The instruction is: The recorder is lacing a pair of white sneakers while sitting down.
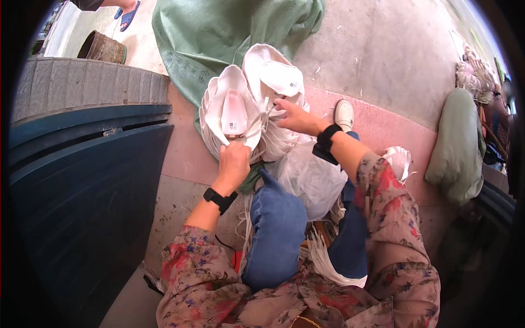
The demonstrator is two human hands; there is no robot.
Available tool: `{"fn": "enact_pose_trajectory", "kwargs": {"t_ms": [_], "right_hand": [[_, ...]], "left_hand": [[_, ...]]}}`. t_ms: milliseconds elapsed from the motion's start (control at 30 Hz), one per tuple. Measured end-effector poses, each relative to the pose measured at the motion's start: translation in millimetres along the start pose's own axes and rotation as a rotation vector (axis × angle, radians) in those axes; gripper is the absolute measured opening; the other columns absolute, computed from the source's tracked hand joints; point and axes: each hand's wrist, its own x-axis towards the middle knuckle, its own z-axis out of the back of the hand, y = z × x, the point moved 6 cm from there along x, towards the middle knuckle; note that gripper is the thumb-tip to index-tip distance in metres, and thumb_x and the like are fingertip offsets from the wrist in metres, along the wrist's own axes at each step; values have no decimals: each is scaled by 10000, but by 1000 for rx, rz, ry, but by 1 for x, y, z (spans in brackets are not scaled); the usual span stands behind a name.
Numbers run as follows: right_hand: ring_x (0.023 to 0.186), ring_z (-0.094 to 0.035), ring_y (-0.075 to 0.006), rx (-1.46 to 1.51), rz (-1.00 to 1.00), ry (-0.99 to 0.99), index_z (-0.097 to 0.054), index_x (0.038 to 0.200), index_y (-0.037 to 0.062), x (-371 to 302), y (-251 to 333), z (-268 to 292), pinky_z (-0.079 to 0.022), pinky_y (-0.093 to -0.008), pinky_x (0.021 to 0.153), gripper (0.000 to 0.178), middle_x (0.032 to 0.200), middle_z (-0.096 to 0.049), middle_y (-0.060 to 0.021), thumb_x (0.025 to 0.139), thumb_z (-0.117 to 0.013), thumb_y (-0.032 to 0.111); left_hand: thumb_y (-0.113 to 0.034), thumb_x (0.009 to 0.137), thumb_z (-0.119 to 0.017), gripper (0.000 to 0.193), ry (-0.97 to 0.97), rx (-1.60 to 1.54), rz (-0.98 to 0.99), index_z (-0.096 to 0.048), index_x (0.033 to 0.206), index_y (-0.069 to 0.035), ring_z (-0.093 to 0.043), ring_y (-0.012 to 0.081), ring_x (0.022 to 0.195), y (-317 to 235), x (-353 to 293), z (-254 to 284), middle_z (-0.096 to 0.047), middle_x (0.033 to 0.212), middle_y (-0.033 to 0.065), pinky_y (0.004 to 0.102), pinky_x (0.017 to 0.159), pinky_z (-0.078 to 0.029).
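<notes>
Shoes [222,104], white, stacked at the near edge of the green sack [232,27]; probably light and soft, best held by the heel rim. Left hand [234,163] pinches one heel; whether the right hand [298,117] grips cannot be told.

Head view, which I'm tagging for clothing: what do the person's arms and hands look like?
The left hand and right hand are ungloved. Black wristbands with dark blocky units circle both wrists; dusty-pink sleeves with red-and-blue floral print stop short of them.
</notes>
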Motion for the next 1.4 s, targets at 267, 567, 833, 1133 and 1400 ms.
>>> {"fn": "enact_pose_trajectory", "kwargs": {"t_ms": [267,567,833,1133,1400], "right_hand": [[771,-575,-302,96,-138,-43,-437,1138,-49,14,12,-67,-443,-347,709,504,870,-584,-210,655,-549,39],[490,-481,-109,842,-569,185,-531,756,50,0,-3,-104,-395,-257,438,86,649,-514,-25,792,-530,129],[435,-393,-97,613,-647,61,-530,598,14,22,-1,-69,-333,-260,408,326,525,-485,-21,811,-579,256],[514,-431,-89,600,-278,-43,-564,651,-13,-5,45,-57,-363,-257,492,240,543,-499,-21,810,-550,167],[587,-515,-348,28,57,271,-564,802,18,-69,134,-52,-414,-382,567,215,655,-543,-187,819,-531,230]], "left_hand": [[-65,714,-525,44,-14,-42,17,-568,704,-67,-504,245,741,8,-25,12,-515,699,63,375,618,-339],[-95,750,-519,39,-102,-44,114,-536,721,-75,-497,249,737,8,-34,8,-494,705,64,380,610,-333],[-107,754,-526,54,-30,72,59,-522,708,-80,-494,239,724,6,-26,7,-490,698,59,374,611,-338],[-118,741,-555,43,-108,-7,109,-551,739,-76,-508,243,741,24,-37,37,-522,714,58,376,633,-350],[-118,738,-580,81,-63,-45,273,-589,802,-69,-553,265,795,55,-79,35,-599,816,76,385,640,-406]]}}
